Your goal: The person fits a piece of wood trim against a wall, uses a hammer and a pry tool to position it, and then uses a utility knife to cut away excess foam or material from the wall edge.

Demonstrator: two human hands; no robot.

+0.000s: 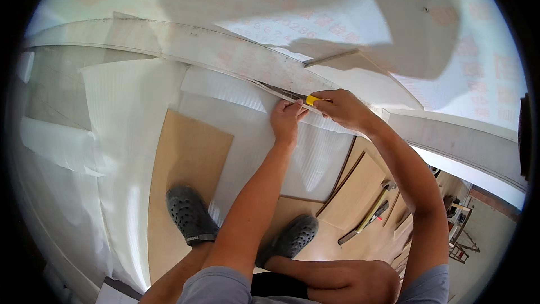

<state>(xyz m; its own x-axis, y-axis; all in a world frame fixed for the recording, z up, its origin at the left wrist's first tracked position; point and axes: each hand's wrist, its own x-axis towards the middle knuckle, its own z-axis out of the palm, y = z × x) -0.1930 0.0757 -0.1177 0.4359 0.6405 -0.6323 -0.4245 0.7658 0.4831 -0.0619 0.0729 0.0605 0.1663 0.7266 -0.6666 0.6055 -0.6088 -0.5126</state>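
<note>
My right hand [343,110] is closed around a tool with a yellow end [311,100], mostly hidden in the grip; a dark narrow part seems to run left from it along the wall base. Just left of it, my left hand [287,117] pinches the raised, thin pale edge of the white foam underlay sheet [225,87]. Both hands are close together at the foot of the wall. The foam sheet spreads over the floor below them.
A wood-toned plank [188,146] lies under my left shoe [190,214]. To the right are laid floor planks [360,183], with a hammer [374,208] and a dark tool [378,214] on them. A pale triangular board piece [371,81] leans on the wall. Foam sheeting [124,135] covers the left.
</note>
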